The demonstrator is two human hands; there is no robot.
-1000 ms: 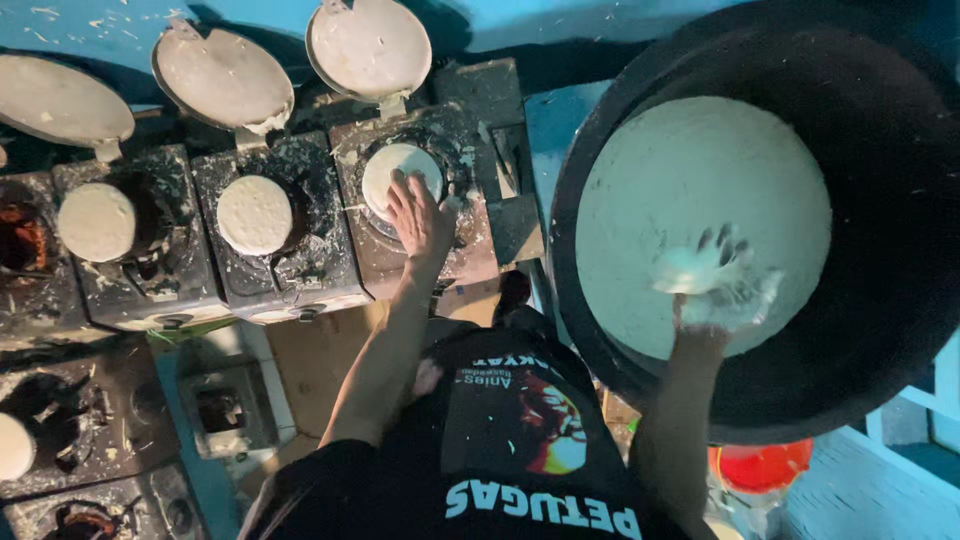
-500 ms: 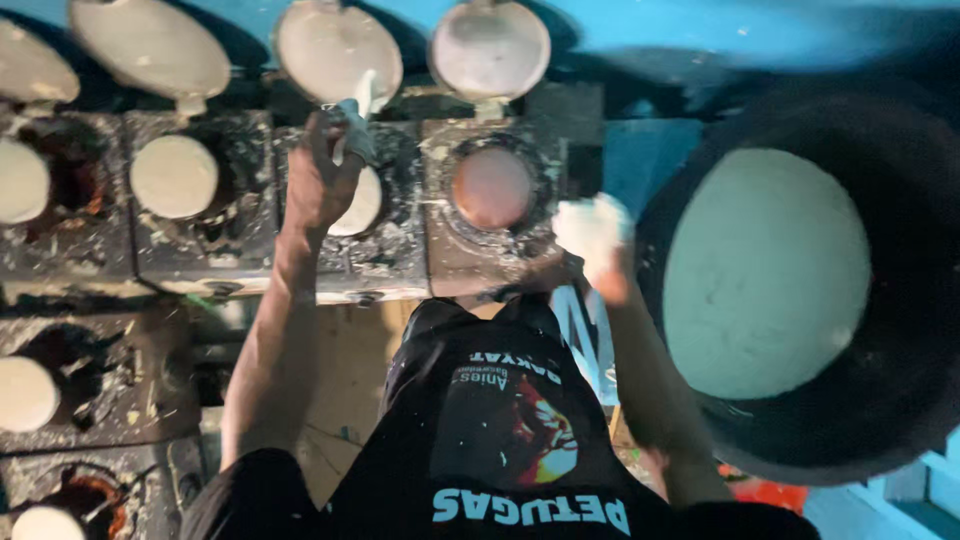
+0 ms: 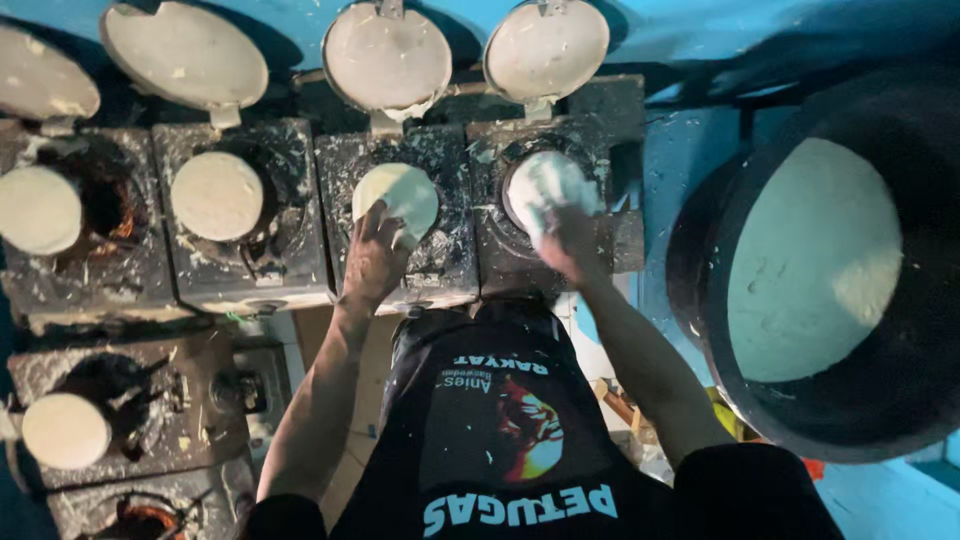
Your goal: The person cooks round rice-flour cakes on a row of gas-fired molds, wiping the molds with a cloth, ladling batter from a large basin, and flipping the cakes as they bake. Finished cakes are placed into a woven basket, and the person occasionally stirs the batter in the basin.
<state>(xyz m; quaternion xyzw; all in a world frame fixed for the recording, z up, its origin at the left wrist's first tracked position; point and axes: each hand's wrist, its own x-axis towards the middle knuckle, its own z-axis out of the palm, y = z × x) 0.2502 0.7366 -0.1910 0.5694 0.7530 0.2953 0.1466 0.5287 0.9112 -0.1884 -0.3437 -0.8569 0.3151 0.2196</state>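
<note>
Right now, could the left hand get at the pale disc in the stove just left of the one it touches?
Probably yes. The left hand rests on the neighbouring disc, and the next disc lies uncovered, its lid tipped back, with nothing between.

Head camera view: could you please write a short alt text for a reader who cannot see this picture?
Seen from above, a person's left hand presses a pale round of batter on a small black stove, while the right hand spreads white batter on the next stove. Round lids stand open behind, and a big black basin of pale batter sits at the right.
</note>
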